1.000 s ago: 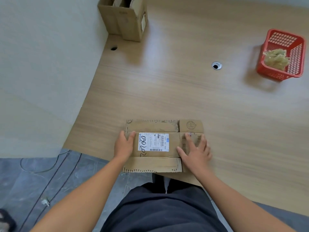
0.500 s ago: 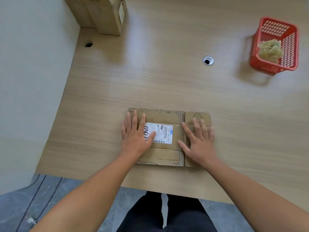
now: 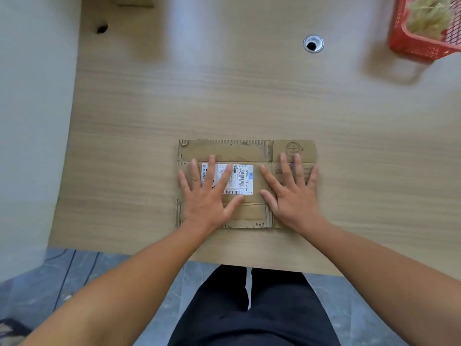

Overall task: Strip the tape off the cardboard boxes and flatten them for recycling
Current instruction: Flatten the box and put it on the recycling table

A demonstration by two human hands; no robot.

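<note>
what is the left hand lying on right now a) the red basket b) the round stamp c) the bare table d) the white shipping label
d: the left hand lies flat, fingers spread, across the white shipping label on the flattened cardboard box.

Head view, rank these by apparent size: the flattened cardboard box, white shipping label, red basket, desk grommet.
1. flattened cardboard box
2. red basket, though partly cropped by the frame
3. white shipping label
4. desk grommet
</note>
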